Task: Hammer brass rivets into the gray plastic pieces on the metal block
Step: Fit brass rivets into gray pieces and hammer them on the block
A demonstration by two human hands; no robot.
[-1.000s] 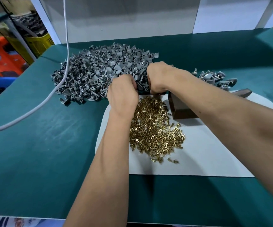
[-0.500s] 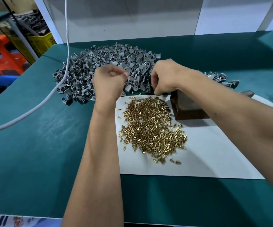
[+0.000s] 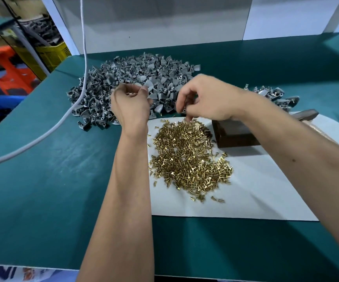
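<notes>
A big heap of gray plastic pieces [image 3: 136,82] lies at the back of the green table. My left hand [image 3: 131,104] hovers over its near edge, fingers curled, pinching one gray plastic piece [image 3: 148,84] at the fingertips. Brass rivets [image 3: 189,157] are piled on a white sheet [image 3: 256,190]. My right hand [image 3: 205,98] reaches down to the pile's far edge, its curled fingertips pinched among the rivets. The dark metal block [image 3: 235,133] stands just right of the pile, partly hidden under my right forearm. A hammer head [image 3: 305,115] shows behind that forearm.
A smaller cluster of gray pieces [image 3: 272,94] lies at the back right. A white cable [image 3: 48,131] hangs down and trails across the left of the table. White panels wall the back. Crates and an orange stool stand off the left edge.
My left hand moved left from the rivet pile to the gray heap and came up with a piece. My right hand shifted from the heap's edge down to the rivets.
</notes>
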